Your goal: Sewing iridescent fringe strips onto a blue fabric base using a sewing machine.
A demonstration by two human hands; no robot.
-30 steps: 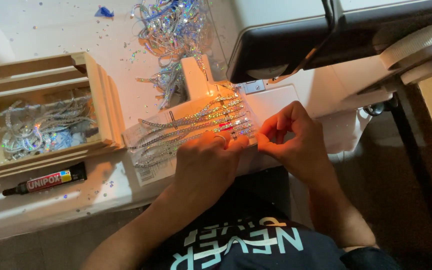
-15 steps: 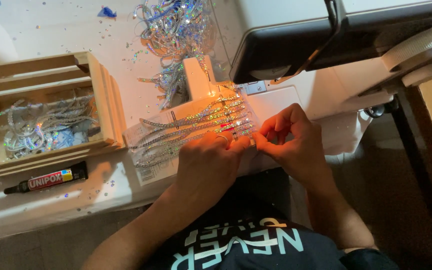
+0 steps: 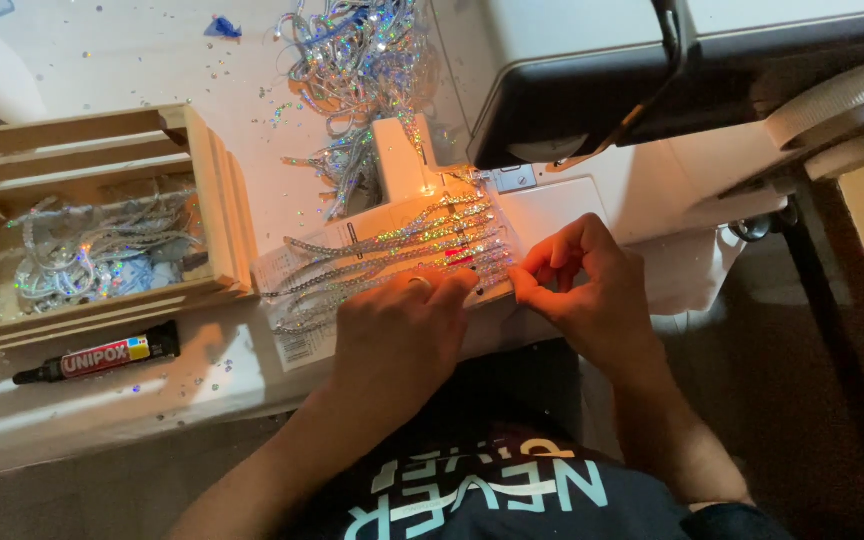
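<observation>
The left hand (image 3: 402, 330) lies palm down, fingers loosely curled, pressing the near end of the sequin strips (image 3: 402, 245) and the white card (image 3: 297, 300) beneath them. The right hand (image 3: 577, 290) is almost closed, thumb and forefinger pinching a strip end at the card's 3 o'clock edge. Both hands have barely shifted since half a second ago. The strips fan out toward 10 o'clock from the hands. Farther off, a glue tube (image 3: 102, 357) lies at 9 o'clock, the wooden crate (image 3: 217, 190) behind it, and a sequin heap (image 3: 362, 60) at 12 o'clock.
</observation>
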